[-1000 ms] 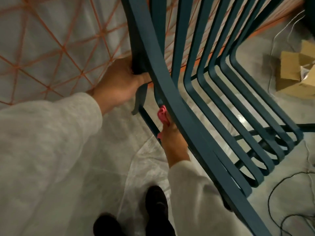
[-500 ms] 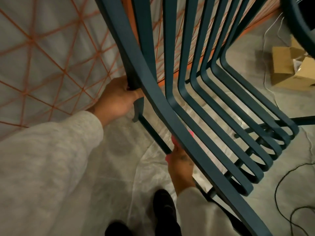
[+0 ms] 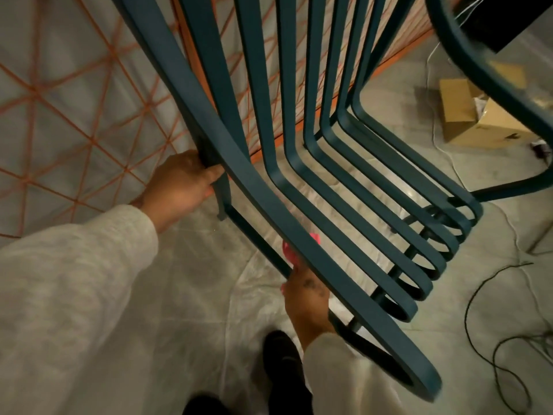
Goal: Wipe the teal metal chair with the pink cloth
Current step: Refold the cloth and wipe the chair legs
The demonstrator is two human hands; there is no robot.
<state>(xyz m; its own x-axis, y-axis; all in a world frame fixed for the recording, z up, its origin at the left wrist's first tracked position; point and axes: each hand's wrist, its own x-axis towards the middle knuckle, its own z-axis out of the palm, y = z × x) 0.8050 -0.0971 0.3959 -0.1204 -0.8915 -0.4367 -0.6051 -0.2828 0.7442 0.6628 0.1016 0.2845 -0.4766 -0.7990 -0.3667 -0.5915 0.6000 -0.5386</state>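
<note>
My left hand (image 3: 179,182) clamps around a dark upright of the teal metal chair (image 3: 299,241), just behind its nearest slat, fingers wrapped round the bar and thumb lying along it. My right hand (image 3: 308,298) reaches up from below that same slat, partly hidden by it, and closes on the pink cloth (image 3: 291,254), which shows only as small bright patches on either side of the metal, pressed to the slat's underside beside a thin lower rail. The chair's slats sweep down from the back and curl into loops at the seat's front edge. Both my arms wear pale grey sleeves (image 3: 74,295). Beneath the chair, a thin white sheet (image 3: 185,295) covers the floor, and my dark shoe (image 3: 281,351) stands on it. An orange lattice over white sheeting (image 3: 65,94) rises behind the chair. Cardboard boxes (image 3: 475,115) sit on the grey floor to the right, well apart from the chair, with black cables (image 3: 478,295) trailing nearby.
</note>
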